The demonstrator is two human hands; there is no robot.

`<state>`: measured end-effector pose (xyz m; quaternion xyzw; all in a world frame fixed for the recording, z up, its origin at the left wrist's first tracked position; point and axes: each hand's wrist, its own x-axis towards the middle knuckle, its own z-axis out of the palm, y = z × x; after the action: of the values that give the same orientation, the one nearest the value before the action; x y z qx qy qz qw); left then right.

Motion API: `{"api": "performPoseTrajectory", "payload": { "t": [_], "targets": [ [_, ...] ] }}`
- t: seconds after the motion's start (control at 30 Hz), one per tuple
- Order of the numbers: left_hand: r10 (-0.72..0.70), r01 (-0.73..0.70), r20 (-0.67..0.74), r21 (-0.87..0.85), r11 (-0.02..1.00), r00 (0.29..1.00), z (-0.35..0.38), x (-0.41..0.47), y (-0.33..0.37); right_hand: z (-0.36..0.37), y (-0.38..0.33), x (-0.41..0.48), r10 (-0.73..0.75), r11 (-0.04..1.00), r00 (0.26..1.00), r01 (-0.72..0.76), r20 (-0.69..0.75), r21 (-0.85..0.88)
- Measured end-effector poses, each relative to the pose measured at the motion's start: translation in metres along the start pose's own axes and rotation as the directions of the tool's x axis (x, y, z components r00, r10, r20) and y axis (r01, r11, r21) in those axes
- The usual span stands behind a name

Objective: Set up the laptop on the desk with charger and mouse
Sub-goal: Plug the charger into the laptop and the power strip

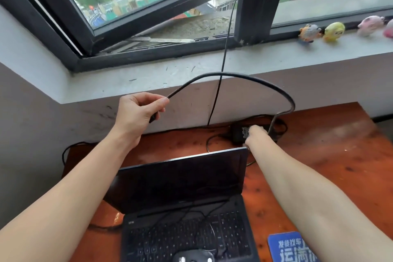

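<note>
A black laptop (182, 178) stands open on the reddish wooden desk (319, 151), its screen dark. A black mouse (192, 256) lies on the keyboard at the bottom edge, its thin cord trailing over the keys. My left hand (140, 112) is raised above the desk's back left, shut on the thick black charger cable (244, 76), which arcs right and drops behind the laptop. My right hand (255, 134) reaches past the screen's right corner and grips the black charger brick (239, 134) at the desk's back edge.
A blue mouse pad (287, 247) lies at the front right. A thin black wire (221, 66) hangs from the open window down to the desk. Several small toy figures (333, 32) line the grey windowsill. The wall runs close behind the desk.
</note>
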<state>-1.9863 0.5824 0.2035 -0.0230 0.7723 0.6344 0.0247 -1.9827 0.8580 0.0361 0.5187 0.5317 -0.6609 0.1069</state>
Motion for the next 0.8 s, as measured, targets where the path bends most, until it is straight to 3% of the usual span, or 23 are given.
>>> {"api": "performPoseTrajectory", "payload": {
  "t": [0.07,0.2,0.3,0.4,0.47,0.53,0.67,0.8],
  "targets": [
    [0.012,-0.012,-0.023,-0.007,1.0,1.0,0.0,0.002,0.004,0.001,0.0,-0.003,0.044,0.993,0.997,-0.051,0.067,0.106],
    [0.033,-0.035,-0.085,-0.021,0.999,0.996,-0.002,0.002,0.017,-0.004,-0.012,-0.044,0.041,0.991,0.947,0.004,0.32,-0.136],
    [0.015,-0.024,-0.159,-0.052,0.998,0.987,-0.006,0.001,0.029,-0.02,-0.018,-0.074,-0.014,0.932,0.894,0.174,0.448,-0.318],
    [0.026,-0.043,-0.225,-0.071,0.997,0.974,-0.015,0.002,0.041,-0.048,-0.024,-0.099,-0.132,0.741,0.896,0.373,0.423,-0.558],
    [0.046,-0.068,-0.242,-0.084,0.994,0.969,-0.023,-0.003,0.05,-0.066,-0.031,-0.115,-0.295,0.574,0.886,0.464,0.358,-0.674],
    [0.067,-0.094,-0.249,-0.096,0.991,0.966,-0.029,-0.007,0.057,-0.071,-0.043,-0.131,-0.476,0.374,0.815,0.528,0.331,-0.763],
    [0.11,-0.142,-0.263,-0.103,0.985,0.958,-0.053,-0.023,0.069,-0.037,-0.068,-0.17,-0.657,0.205,0.573,0.762,0.491,-0.614],
    [0.119,-0.163,-0.349,-0.098,0.982,0.929,-0.099,-0.038,0.073,0.02,-0.083,-0.209,-0.683,0.322,0.465,0.884,0.563,-0.339]
  ]
}}
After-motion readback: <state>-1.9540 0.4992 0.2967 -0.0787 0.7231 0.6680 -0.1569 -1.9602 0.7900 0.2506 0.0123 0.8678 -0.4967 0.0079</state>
